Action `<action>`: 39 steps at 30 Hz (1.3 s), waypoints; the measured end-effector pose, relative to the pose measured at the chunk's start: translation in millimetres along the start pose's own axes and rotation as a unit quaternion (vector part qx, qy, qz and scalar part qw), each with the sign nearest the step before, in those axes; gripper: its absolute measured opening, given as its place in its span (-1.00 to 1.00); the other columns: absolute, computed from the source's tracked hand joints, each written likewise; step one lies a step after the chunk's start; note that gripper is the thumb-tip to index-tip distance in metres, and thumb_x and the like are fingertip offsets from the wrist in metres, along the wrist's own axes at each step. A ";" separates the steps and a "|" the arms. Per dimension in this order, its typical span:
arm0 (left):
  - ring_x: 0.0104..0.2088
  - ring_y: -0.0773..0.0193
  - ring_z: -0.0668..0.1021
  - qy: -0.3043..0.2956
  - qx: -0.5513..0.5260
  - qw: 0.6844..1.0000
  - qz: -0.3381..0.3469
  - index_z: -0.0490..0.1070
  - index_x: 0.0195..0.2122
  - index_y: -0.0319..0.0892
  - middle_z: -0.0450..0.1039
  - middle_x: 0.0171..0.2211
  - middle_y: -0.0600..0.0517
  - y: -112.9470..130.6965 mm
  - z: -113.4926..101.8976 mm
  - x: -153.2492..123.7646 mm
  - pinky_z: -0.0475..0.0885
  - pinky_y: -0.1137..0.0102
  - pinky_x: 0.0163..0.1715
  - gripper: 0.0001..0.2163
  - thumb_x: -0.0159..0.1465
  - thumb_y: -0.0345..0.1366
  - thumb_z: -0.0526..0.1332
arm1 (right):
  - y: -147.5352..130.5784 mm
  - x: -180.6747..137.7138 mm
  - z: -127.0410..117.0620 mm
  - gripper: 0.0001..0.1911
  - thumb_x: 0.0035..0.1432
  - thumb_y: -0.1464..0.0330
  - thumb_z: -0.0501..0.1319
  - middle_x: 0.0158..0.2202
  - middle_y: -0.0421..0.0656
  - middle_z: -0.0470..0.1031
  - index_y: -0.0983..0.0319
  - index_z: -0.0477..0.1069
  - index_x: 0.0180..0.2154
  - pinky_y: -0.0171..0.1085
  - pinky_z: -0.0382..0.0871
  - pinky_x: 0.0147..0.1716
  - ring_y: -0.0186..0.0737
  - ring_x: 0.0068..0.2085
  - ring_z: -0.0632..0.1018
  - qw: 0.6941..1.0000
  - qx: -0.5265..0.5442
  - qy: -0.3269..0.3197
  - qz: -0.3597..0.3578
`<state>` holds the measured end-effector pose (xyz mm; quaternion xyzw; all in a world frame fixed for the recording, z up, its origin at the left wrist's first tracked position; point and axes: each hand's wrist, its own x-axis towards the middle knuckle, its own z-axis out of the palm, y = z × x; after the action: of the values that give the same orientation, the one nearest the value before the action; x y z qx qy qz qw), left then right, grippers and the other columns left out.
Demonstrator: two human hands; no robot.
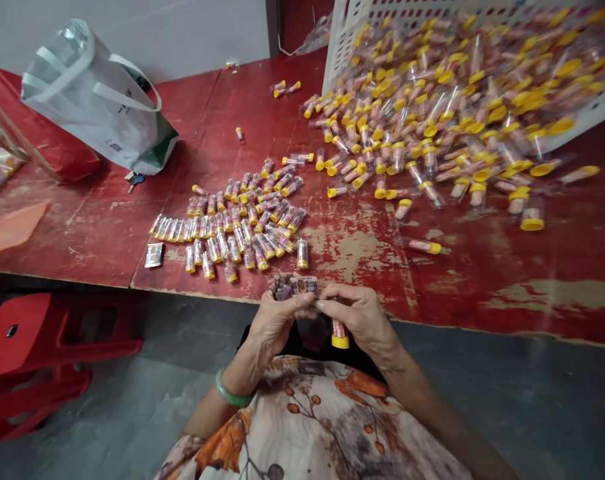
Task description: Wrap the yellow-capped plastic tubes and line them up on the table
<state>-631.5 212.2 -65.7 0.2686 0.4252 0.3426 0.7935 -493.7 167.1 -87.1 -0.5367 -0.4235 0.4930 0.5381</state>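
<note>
My left hand [277, 320] is closed on a small stack of printed labels [296, 287], held just off the near edge of the red table [482, 280]. My right hand [362, 313] pinches the labels' right end and also grips a clear tube with a yellow cap [339, 333], cap pointing down. Both hands meet over my lap. A cluster of labelled tubes [242, 220] lies on the table ahead of my left hand. A big heap of unlabelled yellow-capped tubes [447, 113] spills from a tipped white crate [352, 27] at the far right.
A white tote bag [97, 100] stands at the back left of the table, with keys beside it. A loose label [154, 255] lies near the labelled tubes. Red plastic stools [47, 347] stand on the grey floor at left. An orange sheet [12, 227] lies at the far left.
</note>
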 end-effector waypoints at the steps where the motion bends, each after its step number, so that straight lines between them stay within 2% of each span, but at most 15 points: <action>1: -0.48 0.31 0.54 -0.001 0.009 1.000 -0.010 0.49 -0.37 -0.29 0.53 -0.44 0.00 0.7 -1.0 0.5 0.51 0.42 -0.46 -0.70 -0.13 -0.34 0.48 | 0.9 0.0 -1.3 -0.83 -0.01 0.24 0.30 -0.68 -0.29 0.36 0.19 0.46 -0.53 -0.39 0.14 -0.86 -0.38 -0.78 0.30 1.000 -0.002 -0.013 0.004; 4: -0.48 0.27 0.55 0.018 0.026 0.999 -0.018 0.47 -0.34 -0.28 0.53 -0.44 0.01 1.0 -2.4 3.2 0.53 0.38 -0.50 -0.66 -0.15 -0.32 0.48 | 5.8 -4.1 -18.2 -0.79 -0.04 0.19 0.32 -0.68 -0.24 0.41 0.19 0.48 -0.52 -0.37 0.23 -0.81 -0.34 -0.75 0.35 0.998 -0.050 0.023 0.017; 7: -0.49 0.28 0.55 0.043 0.022 0.999 -0.006 0.47 -0.33 -0.28 0.54 -0.44 0.02 -2.1 -1.0 7.2 0.52 0.40 -0.50 -0.63 -0.17 -0.34 0.49 | 14.8 -12.2 -63.6 -0.74 0.03 0.15 0.25 -0.72 -0.26 0.36 0.21 0.48 -0.34 -0.32 0.30 -0.72 -0.28 -0.71 0.39 0.970 -0.121 0.210 0.028; 9: -0.45 0.28 0.57 0.038 0.013 0.999 0.000 0.47 -0.31 -0.28 0.55 -0.42 0.01 -5.3 1.3 9.6 0.52 0.40 -0.43 -0.62 -0.17 -0.38 0.49 | 21.8 -14.5 -102.9 -0.64 0.00 0.18 0.25 -0.65 -0.23 0.40 0.24 0.45 -0.18 -0.28 0.34 -0.63 -0.22 -0.63 0.44 0.904 -0.237 0.351 0.057; 11: -0.42 0.27 0.57 0.019 0.011 1.000 -0.006 0.48 -0.30 -0.28 0.56 -0.39 -0.01 -8.0 4.3 11.2 0.51 0.41 -0.40 -0.62 -0.16 -0.39 0.49 | 27.5 -8.9 -137.2 -0.52 -0.08 0.20 0.28 -0.52 -0.14 0.48 0.23 0.44 -0.08 -0.21 0.36 -0.50 -0.10 -0.49 0.51 0.813 -0.401 0.406 0.116; 13: -0.41 0.28 0.58 0.003 0.008 1.000 -0.013 0.48 -0.29 -0.28 0.56 -0.38 -0.02 -9.4 7.6 11.8 0.50 0.42 -0.37 -0.64 -0.14 -0.40 0.48 | 30.1 7.5 -158.6 -0.54 -0.08 0.21 0.27 -0.40 -0.06 0.53 0.18 0.47 -0.08 -0.19 0.33 -0.42 -0.01 -0.36 0.53 0.762 -0.502 0.374 0.164; 15: -0.37 0.28 0.58 -0.004 0.004 1.000 -0.016 0.49 -0.27 -0.26 0.57 -0.35 -0.01 -9.0 10.9 12.0 0.51 0.41 -0.33 -0.64 -0.13 -0.40 0.47 | 28.2 32.5 -166.2 -0.64 -0.03 0.21 0.23 -0.35 -0.04 0.55 0.15 0.52 -0.15 -0.20 0.31 -0.40 -0.01 -0.31 0.53 0.762 -0.528 0.332 0.177; 19: -0.42 0.25 0.58 0.021 0.030 0.999 -0.002 0.49 -0.28 -0.26 0.57 -0.36 -0.01 -6.3 16.2 11.6 0.50 0.41 -0.47 -0.65 -0.12 -0.36 0.47 | 14.7 71.5 -158.9 -0.65 -0.03 0.20 0.26 -0.33 -0.06 0.55 0.17 0.53 -0.18 -0.23 0.30 -0.35 -0.06 -0.28 0.52 0.804 -0.497 0.308 0.108; 22: -0.39 0.23 0.59 0.042 0.013 0.998 0.038 0.49 -0.27 -0.27 0.58 -0.34 -0.03 -6.1 19.5 11.8 0.51 0.37 -0.39 -0.64 -0.13 -0.37 0.48 | 9.9 52.3 -142.0 -0.68 0.01 0.16 0.25 -0.39 -0.10 0.52 0.23 0.53 -0.25 -0.30 0.28 -0.43 -0.20 -0.39 0.48 0.889 -0.349 0.295 0.030; 24: -0.35 0.22 0.60 0.051 -0.011 0.997 0.053 0.51 -0.26 -0.27 0.59 -0.32 -0.04 -7.3 20.9 12.9 0.51 0.34 -0.29 -0.62 -0.14 -0.38 0.48 | 12.2 14.8 -123.6 -0.69 0.08 0.13 0.21 -0.47 -0.16 0.46 0.24 0.50 -0.28 -0.36 0.20 -0.57 -0.34 -0.54 0.38 0.961 -0.204 0.181 0.047; 26: -0.37 0.24 0.59 0.058 -0.024 0.997 0.051 0.52 -0.27 -0.27 0.59 -0.33 -0.04 -9.1 21.3 14.7 0.50 0.33 -0.25 -0.63 -0.14 -0.39 0.49 | 16.3 -28.9 -101.0 -0.71 0.12 0.14 0.21 -0.44 -0.19 0.42 0.24 0.44 -0.26 -0.38 0.17 -0.62 -0.41 -0.59 0.35 0.990 -0.060 -0.036 0.121; 28: -0.36 0.25 0.59 0.050 -0.030 0.998 0.038 0.53 -0.30 -0.28 0.59 -0.33 -0.05 -11.0 20.7 16.3 0.49 0.33 -0.22 -0.67 -0.13 -0.40 0.48 | 19.9 -63.9 -78.5 -0.73 0.18 0.16 0.18 -0.34 -0.16 0.42 0.24 0.43 -0.25 -0.38 0.27 -0.56 -0.40 -0.53 0.41 0.967 -0.012 -0.213 0.143; 31: -0.32 0.24 0.59 0.024 -0.033 0.999 0.014 0.53 -0.33 -0.28 0.59 -0.30 -0.06 -13.2 18.6 17.5 0.48 0.35 -0.22 -0.73 -0.08 -0.38 0.46 | 21.6 -83.5 -56.7 -0.77 0.16 0.21 0.22 -0.30 -0.12 0.44 0.23 0.50 -0.24 -0.30 0.36 -0.32 -0.29 -0.31 0.46 0.929 -0.077 -0.362 0.004; 35: -0.35 0.24 0.58 0.022 -0.012 1.000 -0.008 0.52 -0.28 -0.25 0.58 -0.27 -0.06 -14.9 15.8 16.1 0.49 0.39 -0.39 -0.72 -0.04 -0.35 0.44 | 15.7 -72.3 -58.7 -0.77 0.12 0.34 0.23 -0.39 -0.15 0.47 0.17 0.50 -0.14 -0.32 0.34 -0.31 -0.31 -0.35 0.44 0.908 -0.140 -0.365 -0.149; 39: -0.41 0.28 0.57 0.043 -0.031 0.998 0.035 0.51 -0.30 -0.28 0.57 -0.34 -0.04 -15.6 17.6 12.6 0.48 0.40 -0.39 -0.70 -0.08 -0.37 0.46 | 8.1 -61.4 -70.8 -0.64 0.09 0.40 0.20 -0.43 -0.19 0.40 0.20 0.43 -0.03 -0.42 0.24 -0.54 -0.40 -0.50 0.36 0.951 -0.106 -0.276 -0.088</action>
<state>-606.4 209.8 -74.4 0.2433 0.4383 0.3943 0.7703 -434.2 94.8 -95.3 -0.3948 -0.6507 0.5246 0.3815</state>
